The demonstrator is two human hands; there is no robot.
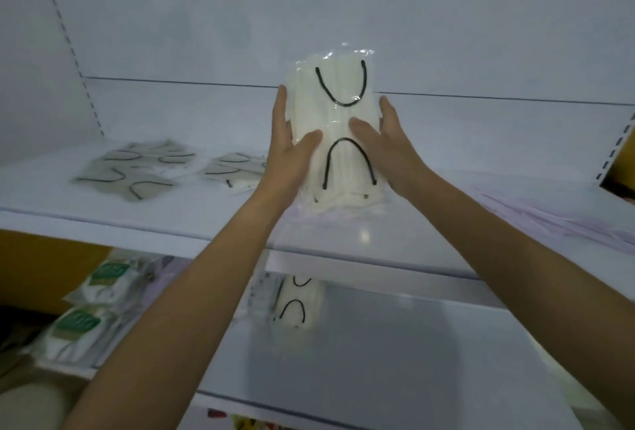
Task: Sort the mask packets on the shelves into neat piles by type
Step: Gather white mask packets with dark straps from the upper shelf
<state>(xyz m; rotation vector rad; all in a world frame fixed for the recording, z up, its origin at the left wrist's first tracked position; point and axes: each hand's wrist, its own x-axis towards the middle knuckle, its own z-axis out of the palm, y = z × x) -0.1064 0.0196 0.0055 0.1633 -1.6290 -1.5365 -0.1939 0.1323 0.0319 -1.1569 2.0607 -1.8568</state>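
Both the left hand (pixel 292 151) and the right hand (pixel 388 147) are being clamped on an upright stack of white plastic-wrapped mask packets (pixel 338 120) over the white shelf (pixel 137 220), probably to even its edges.

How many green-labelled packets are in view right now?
2. The upper green-labelled packet lies at lower left, below the top shelf; the lower green-labelled packet lies just in front of it. Others may be hidden beneath them.
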